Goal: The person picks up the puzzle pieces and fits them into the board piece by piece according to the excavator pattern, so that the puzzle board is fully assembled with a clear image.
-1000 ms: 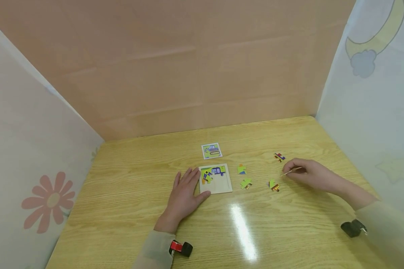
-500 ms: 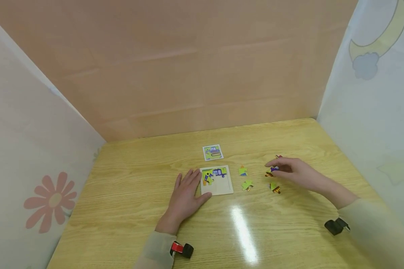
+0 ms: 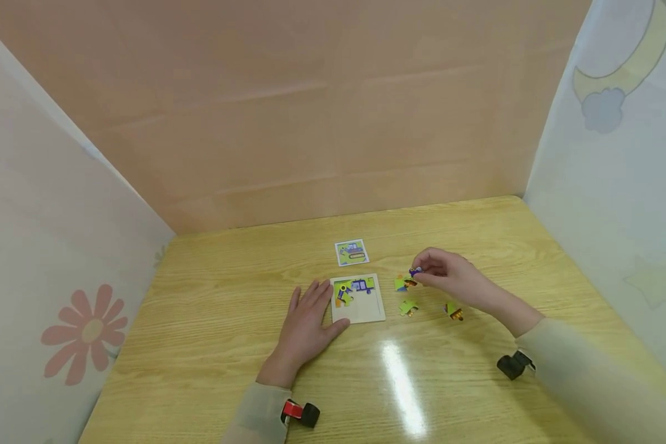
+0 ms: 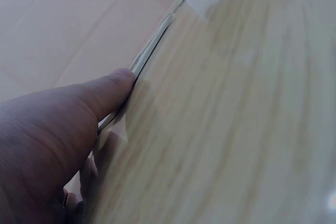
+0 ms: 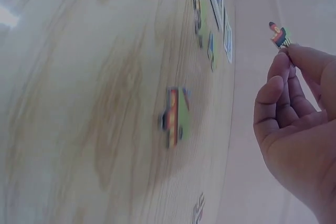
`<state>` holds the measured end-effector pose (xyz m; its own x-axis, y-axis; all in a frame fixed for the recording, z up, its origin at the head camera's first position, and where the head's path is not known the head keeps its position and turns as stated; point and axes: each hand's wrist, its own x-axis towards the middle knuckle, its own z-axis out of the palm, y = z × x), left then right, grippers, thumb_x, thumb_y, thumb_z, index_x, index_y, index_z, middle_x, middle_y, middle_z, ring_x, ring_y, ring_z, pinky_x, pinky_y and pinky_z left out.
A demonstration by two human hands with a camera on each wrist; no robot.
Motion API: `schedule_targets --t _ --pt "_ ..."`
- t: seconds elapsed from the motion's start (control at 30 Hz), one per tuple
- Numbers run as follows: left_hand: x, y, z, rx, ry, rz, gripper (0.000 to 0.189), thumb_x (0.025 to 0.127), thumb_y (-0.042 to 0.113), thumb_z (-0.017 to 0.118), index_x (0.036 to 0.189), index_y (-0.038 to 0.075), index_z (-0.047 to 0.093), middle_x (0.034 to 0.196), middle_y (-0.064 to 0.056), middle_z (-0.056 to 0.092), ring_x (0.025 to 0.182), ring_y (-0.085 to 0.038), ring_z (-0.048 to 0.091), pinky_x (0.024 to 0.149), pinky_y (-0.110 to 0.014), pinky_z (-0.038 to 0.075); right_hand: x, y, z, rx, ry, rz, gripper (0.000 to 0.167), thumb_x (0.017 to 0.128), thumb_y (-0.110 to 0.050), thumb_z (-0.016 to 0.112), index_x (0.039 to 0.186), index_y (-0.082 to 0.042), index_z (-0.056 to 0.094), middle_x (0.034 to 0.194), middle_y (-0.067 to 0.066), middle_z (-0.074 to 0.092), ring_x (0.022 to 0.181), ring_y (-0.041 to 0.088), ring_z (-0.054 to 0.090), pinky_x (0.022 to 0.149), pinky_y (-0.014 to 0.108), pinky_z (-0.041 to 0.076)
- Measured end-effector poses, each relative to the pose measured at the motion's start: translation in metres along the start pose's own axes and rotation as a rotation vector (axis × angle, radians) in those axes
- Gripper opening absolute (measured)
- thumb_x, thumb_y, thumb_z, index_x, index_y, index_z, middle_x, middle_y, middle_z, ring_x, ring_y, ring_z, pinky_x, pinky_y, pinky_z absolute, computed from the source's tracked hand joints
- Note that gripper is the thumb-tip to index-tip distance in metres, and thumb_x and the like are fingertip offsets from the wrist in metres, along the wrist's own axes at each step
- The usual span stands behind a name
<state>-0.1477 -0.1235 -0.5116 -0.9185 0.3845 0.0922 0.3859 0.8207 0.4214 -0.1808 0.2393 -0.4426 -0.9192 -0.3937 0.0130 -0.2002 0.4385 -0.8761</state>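
A red-and-green puzzle piece (image 5: 281, 36) is pinched between thumb and fingertips of the right hand (image 3: 455, 277), projecting beyond them, raised above the table (image 3: 200, 320). The puzzle tray (image 3: 366, 311) is touched at its left side by the left hand (image 3: 306, 330), whose fingers are extended, thumb spread.

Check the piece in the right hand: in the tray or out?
Out: the right hand pinches the piece clear of the table, right of the tray.
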Motion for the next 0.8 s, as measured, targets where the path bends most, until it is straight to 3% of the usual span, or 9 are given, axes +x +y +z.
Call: schedule_targets --t 0.27,0.57,0.8 --pt "-0.001 0.001 -0.001 -0.007 0.002 0.000 0.086 0.104 0.057 0.073 0.168 0.006 0.046 0.176 -0.007 0.040 0.167 -0.032 0.026 0.137 -0.056 0.003 0.020 -0.009 0.028 -0.023 -0.033 -0.016 0.027 0.109 -0.015 0.073 0.133 -0.002 0.073 0.113 0.006 0.075 0.101 0.024 0.072 0.086 0.031 0.063" --pt "-0.001 0.003 -0.002 -0.011 0.003 0.000 0.085 0.104 0.058 0.072 0.167 0.006 0.047 0.176 -0.008 0.040 0.166 -0.032 0.027 0.137 -0.057 0.004 0.037 -0.018 0.057 0.019 -0.010 -0.011 0.017 0.105 -0.008 0.077 0.119 -0.004 0.068 0.106 0.008 0.075 0.098 0.023 0.072 0.082 0.029 0.062" --pt "0.000 0.001 -0.001 0.004 0.010 0.012 0.085 0.105 0.058 0.070 0.167 0.006 0.047 0.176 -0.007 0.041 0.166 -0.032 0.027 0.137 -0.058 0.004 0.045 -0.024 0.074 -0.005 -0.003 -0.010 0.018 0.103 -0.006 0.078 0.117 -0.002 0.066 0.099 0.006 0.077 0.093 0.021 0.073 0.081 0.030 0.059"
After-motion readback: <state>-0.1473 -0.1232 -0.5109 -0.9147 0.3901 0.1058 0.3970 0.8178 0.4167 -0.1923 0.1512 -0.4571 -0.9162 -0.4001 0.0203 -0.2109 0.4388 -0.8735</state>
